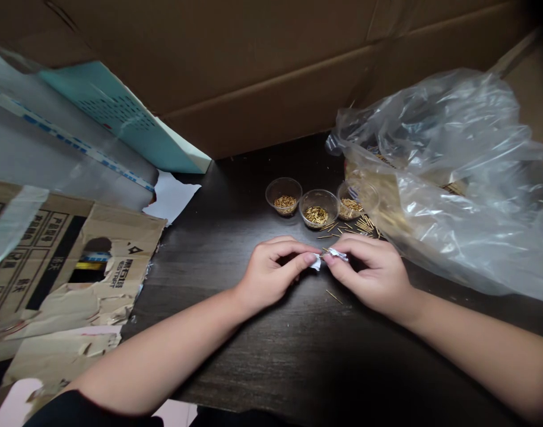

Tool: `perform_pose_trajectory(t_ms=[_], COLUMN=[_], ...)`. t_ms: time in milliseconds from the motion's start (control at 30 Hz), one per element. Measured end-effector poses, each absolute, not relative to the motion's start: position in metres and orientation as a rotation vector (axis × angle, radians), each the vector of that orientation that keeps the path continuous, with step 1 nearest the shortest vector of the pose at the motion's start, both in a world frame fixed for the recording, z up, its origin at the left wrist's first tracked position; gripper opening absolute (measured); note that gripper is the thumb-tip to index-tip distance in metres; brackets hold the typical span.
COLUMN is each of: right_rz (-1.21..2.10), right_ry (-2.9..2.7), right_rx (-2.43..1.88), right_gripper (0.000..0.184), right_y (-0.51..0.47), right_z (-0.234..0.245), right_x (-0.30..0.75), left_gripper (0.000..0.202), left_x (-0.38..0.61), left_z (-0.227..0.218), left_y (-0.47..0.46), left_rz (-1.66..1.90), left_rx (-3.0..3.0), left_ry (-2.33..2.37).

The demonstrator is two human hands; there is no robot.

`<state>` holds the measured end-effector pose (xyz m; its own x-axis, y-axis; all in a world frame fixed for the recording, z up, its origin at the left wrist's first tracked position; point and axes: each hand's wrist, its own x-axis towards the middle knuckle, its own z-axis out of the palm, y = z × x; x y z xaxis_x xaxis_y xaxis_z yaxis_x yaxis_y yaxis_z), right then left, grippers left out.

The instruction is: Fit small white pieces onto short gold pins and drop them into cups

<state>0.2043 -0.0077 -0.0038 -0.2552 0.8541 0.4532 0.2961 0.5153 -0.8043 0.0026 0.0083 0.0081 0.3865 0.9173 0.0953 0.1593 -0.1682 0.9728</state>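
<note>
My left hand (271,270) is closed, thumb and forefinger pinching a small white scrap, paper or tissue (316,263). My right hand (375,276) is closed too, pinching a second crumpled white scrap (338,254). A thin brass-coloured pin (323,251) shows between the fingertips, which are almost touching; its ends are partly hidden. Below the hands, one loose pin (334,296) lies on the dark table (262,362). Beyond my right hand several longer pins (365,225) are scattered, close to three clear cups: left (269,200), middle (304,212) and right (371,200), all holding small brass-coloured pieces.
A large clear plastic bag (458,231) with more brass-coloured pieces spreads over the right side. Torn cardboard (133,237) and a light-blue box (120,107) border the left. A tall cardboard wall (262,77) stands at the back.
</note>
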Motion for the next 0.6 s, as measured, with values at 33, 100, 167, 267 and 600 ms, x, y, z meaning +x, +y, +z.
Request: perform_pose_trajectory(t_ms=[33, 100, 167, 267, 600], right_rz=[0.736, 0.738, 0.726, 0.705, 0.734], right_ry=[-1.806, -1.814, -1.826, -1.852, -1.905], right_rx=[-0.960, -0.967, -0.980, -0.989, -0.988], right_gripper=[0.009, 0.009, 0.009, 0.010, 0.011], right_y=[-0.0075, -0.0072, -0.0072, -0.0075, -0.0087], right_z=[-0.0040, -0.0042, -0.0041, -0.0042, -0.0090], right_x=[0.2041, 0.2038, 0.2034, 0.2028, 0.2031], left_gripper=[0.012, 0.010, 0.009, 0.008, 0.015], left_x=[0.0023, 0.0019, 0.0018, 0.0016, -0.0009], left_z=[0.0086, 0.0093, 0.0094, 0.0083, 0.0013], left_y=[0.0086, 0.0090, 0.0088, 0.0083, 0.0077], left_rz=[0.919, 0.937, 0.946, 0.973, 0.839], left_rx=[1.667, 1.756, 1.809, 1.906, 2.215], left_ry=[0.983, 0.989, 0.995, 0.996, 0.958])
